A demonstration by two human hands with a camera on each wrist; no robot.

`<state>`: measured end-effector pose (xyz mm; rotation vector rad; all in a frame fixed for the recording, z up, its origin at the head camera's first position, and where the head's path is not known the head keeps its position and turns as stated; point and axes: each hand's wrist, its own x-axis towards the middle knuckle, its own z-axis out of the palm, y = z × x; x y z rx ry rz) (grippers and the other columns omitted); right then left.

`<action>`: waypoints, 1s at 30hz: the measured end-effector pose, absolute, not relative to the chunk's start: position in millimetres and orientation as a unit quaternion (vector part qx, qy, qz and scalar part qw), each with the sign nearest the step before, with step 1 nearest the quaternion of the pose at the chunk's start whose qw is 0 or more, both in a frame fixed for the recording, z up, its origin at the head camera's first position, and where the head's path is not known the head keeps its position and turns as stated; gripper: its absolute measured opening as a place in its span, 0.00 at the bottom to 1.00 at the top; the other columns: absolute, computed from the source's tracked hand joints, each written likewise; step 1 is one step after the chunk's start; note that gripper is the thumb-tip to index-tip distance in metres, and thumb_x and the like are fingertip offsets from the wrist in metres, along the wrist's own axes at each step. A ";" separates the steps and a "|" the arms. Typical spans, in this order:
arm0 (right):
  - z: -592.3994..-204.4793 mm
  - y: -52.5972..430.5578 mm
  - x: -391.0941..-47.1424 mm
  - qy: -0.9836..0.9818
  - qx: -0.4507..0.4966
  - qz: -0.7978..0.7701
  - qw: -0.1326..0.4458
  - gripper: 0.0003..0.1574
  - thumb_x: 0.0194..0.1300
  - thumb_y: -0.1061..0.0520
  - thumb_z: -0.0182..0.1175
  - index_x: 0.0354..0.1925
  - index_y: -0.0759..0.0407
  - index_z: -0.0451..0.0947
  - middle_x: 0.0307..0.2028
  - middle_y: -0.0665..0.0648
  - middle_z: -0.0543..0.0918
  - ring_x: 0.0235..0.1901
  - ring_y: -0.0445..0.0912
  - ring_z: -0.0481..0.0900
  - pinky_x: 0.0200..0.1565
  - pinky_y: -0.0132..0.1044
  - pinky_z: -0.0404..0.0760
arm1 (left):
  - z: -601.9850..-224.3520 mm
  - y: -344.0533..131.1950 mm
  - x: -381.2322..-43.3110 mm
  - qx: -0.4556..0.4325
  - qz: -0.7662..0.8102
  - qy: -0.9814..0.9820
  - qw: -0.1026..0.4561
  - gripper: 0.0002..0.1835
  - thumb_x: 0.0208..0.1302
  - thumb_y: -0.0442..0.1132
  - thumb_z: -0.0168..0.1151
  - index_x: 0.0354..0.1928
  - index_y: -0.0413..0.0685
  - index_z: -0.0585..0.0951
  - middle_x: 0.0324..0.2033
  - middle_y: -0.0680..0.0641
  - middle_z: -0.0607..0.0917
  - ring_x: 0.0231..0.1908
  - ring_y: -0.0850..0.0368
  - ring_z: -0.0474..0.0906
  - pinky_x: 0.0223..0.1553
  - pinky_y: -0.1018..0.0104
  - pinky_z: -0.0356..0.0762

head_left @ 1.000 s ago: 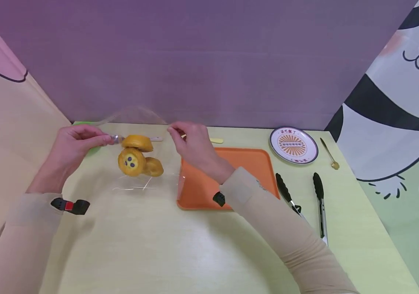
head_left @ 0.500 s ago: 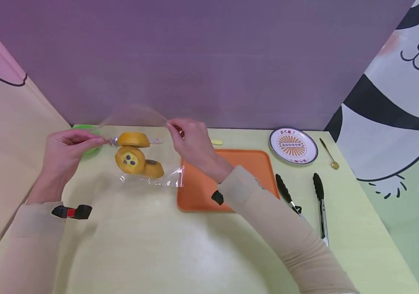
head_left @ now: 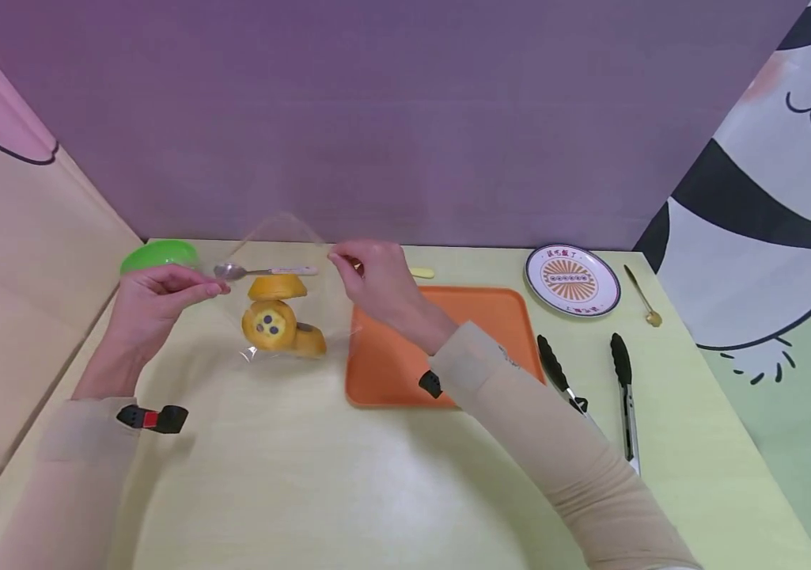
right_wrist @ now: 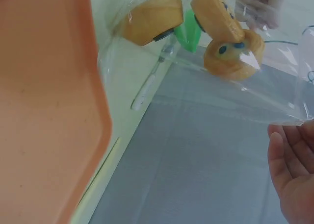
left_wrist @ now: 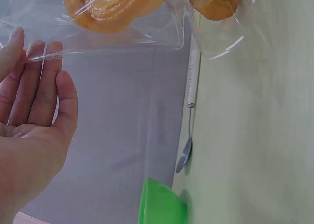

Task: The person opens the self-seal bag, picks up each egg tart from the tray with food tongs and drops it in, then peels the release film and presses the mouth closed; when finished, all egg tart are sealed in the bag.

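A clear plastic bag (head_left: 250, 354) hangs above the table between my two hands, its upper edge a faint line. Inside are three round golden pastries; the front one (head_left: 270, 324) bears several dark berries on its top. My left hand (head_left: 152, 309) pinches the left edge of the bag between thumb and fingertips. At the opposite edge, my right hand (head_left: 384, 285) pinches the film, knuckles up. In the right wrist view the pastries (right_wrist: 233, 57) lie bunched against each other behind the film. Both hands are off the table.
Behind the bag lie a spoon (head_left: 230, 271) with a pale handle and a green bowl (head_left: 159, 253). An orange tray (head_left: 405, 388) sits under my right forearm. Farther right are a patterned plate (head_left: 572, 281), black-handled tongs (head_left: 622, 364), a second black-handled tool (head_left: 553, 364) and a small gold spoon (head_left: 653, 318).
My left hand has moved right and slightly down, bringing the edges of the bag closer. The pastries have shifted right and down, uncovering the spoon; more of the green bowl shows.
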<state>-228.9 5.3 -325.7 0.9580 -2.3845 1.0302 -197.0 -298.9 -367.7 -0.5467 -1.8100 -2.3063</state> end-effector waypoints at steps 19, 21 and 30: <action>-334.7 0.2 -229.1 -0.832 0.309 0.422 0.185 0.11 0.66 0.58 0.57 0.39 0.59 0.85 0.33 0.52 0.86 0.30 0.39 0.82 0.37 0.24 0.79 | -358.1 -293.5 -190.9 -0.124 -0.700 -0.683 0.170 0.08 0.46 0.18 0.67 0.31 0.24 0.81 0.23 0.49 0.86 0.26 0.60 0.82 0.32 0.78 0.80; -334.6 0.3 -229.6 -0.826 0.306 0.432 0.192 0.11 0.66 0.58 0.56 0.38 0.59 0.85 0.32 0.53 0.86 0.30 0.38 0.82 0.38 0.24 0.79 | -357.0 -294.2 -191.9 -0.127 -0.698 -0.683 0.174 0.09 0.46 0.18 0.67 0.32 0.22 0.80 0.25 0.48 0.86 0.27 0.59 0.81 0.32 0.77 0.80; -338.1 1.9 -235.5 -0.835 0.284 0.439 0.172 0.11 0.66 0.58 0.57 0.38 0.60 0.85 0.31 0.53 0.86 0.29 0.39 0.82 0.35 0.23 0.79 | -361.5 -299.3 -193.0 -0.096 -0.711 -0.684 0.132 0.07 0.51 0.21 0.65 0.34 0.27 0.81 0.25 0.49 0.87 0.30 0.60 0.83 0.37 0.77 0.80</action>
